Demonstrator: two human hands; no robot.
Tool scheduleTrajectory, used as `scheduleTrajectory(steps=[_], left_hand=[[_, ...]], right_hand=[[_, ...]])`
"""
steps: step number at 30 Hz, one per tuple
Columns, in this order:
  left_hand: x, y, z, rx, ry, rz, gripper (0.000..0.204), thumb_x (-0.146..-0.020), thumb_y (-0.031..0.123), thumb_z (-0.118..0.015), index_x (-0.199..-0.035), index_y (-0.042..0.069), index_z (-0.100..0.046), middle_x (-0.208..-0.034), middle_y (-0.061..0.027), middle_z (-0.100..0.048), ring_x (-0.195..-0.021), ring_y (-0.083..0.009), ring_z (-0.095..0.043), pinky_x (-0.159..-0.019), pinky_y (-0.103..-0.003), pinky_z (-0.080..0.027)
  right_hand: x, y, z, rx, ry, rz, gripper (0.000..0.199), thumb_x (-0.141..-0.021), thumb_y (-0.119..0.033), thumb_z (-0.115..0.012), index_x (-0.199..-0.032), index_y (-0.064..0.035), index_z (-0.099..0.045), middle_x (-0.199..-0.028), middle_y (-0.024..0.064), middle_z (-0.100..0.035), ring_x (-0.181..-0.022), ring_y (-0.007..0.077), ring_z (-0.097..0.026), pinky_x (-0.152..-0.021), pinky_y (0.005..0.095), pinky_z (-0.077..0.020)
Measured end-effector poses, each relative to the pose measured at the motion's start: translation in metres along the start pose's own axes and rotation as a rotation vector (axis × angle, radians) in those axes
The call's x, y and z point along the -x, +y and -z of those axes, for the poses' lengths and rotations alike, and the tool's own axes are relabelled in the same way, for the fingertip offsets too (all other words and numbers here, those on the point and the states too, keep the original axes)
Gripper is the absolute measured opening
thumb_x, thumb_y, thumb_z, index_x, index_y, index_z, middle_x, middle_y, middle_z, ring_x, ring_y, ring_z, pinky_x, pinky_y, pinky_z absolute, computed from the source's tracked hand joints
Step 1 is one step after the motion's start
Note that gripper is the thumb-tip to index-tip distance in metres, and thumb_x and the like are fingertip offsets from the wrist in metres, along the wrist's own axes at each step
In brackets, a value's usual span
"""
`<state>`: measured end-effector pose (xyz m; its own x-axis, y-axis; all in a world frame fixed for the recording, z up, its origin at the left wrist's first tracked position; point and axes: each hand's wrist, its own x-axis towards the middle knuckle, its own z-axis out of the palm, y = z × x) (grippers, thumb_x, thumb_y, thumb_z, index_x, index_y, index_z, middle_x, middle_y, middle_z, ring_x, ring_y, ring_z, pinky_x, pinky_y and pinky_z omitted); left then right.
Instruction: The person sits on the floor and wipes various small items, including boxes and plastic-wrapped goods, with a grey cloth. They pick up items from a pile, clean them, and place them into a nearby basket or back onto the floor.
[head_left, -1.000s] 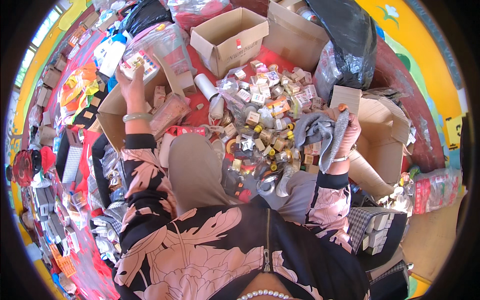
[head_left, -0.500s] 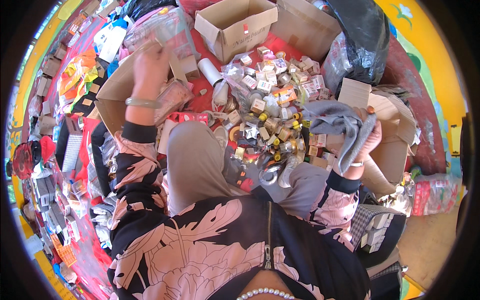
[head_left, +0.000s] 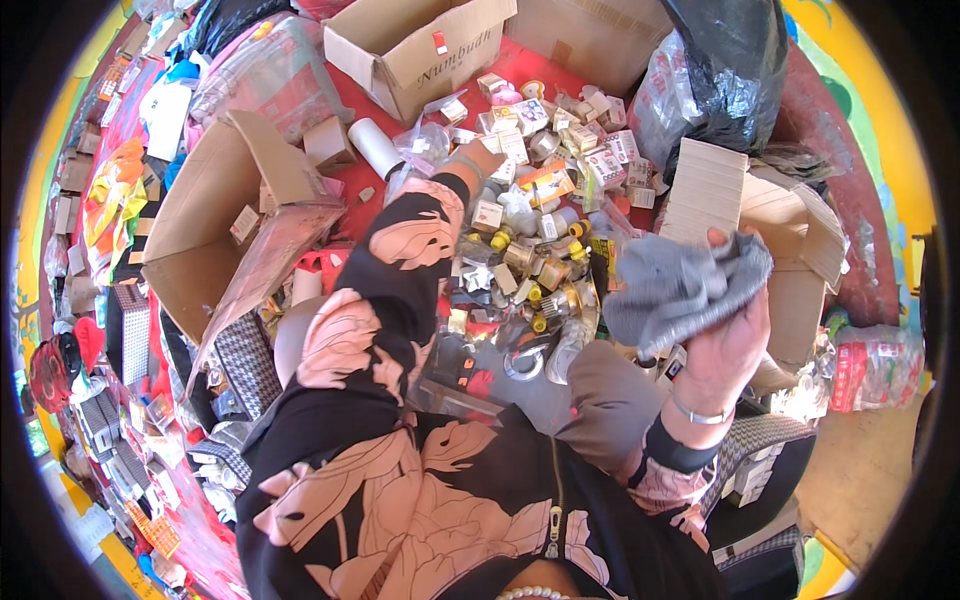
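Note:
A crumpled grey cloth (head_left: 682, 288) with a ribbed edge is gripped in my right hand (head_left: 738, 335), fingers curled around its right side. My left hand (head_left: 482, 158) reaches forward over a heap of small boxes, jars and bottles (head_left: 545, 215). Its fingers are small and blurred among the boxes, so whether they grasp anything is hidden. Directly around that hand lie small white-and-orange boxes (head_left: 520, 115) and a clear plastic bag (head_left: 425, 145). Yellow-capped bottles (head_left: 540, 300) and a silvery ring-shaped item (head_left: 525, 358) are heaped nearer to my knees.
An open carton (head_left: 215, 230) leans at the left, with another (head_left: 430, 60) at the back. To the right stand an open carton (head_left: 790, 220) and a black plastic bag (head_left: 735, 75). A white roll (head_left: 375, 147) lies behind the heap.
My left hand has moved from the left carton rightward to the heap. That carton has shifted left and opened toward me. My right hand has turned, still holding the cloth.

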<state>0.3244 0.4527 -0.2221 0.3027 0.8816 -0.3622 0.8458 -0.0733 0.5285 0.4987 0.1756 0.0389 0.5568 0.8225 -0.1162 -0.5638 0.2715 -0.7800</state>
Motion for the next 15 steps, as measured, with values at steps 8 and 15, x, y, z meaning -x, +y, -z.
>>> scheduleTrajectory(steps=[8, 15], left_hand=[[-0.046, -0.008, -0.083, -0.022, -0.033, 0.332, 0.1, -0.059, 0.053, -0.07, -0.129, -0.004, -0.027, -0.12, -0.0209, -0.049, -0.111, -0.0334, -0.048, -0.092, -0.039, -0.039], [-0.039, -0.002, -0.081, 0.059, 0.08, 0.309, 0.079, -0.057, 0.041, -0.075, -0.116, -0.001, -0.043, -0.109, -0.0202, -0.054, -0.1, -0.0321, -0.054, -0.085, -0.039, -0.045]], right_hand=[[-0.006, 0.007, -0.007, 0.105, 0.206, -0.19, 0.041, -0.092, -0.029, -0.035, -0.119, 0.0, -0.044, -0.084, 0.014, -0.06, -0.068, 0.0196, -0.058, -0.06, 0.0299, -0.0487], [-0.004, 0.013, -0.005, 0.073, 0.151, -0.324, 0.045, -0.09, -0.037, -0.038, -0.114, 0.0011, -0.046, -0.083, 0.0176, -0.06, -0.067, 0.0207, -0.059, -0.058, 0.0281, -0.0497]])
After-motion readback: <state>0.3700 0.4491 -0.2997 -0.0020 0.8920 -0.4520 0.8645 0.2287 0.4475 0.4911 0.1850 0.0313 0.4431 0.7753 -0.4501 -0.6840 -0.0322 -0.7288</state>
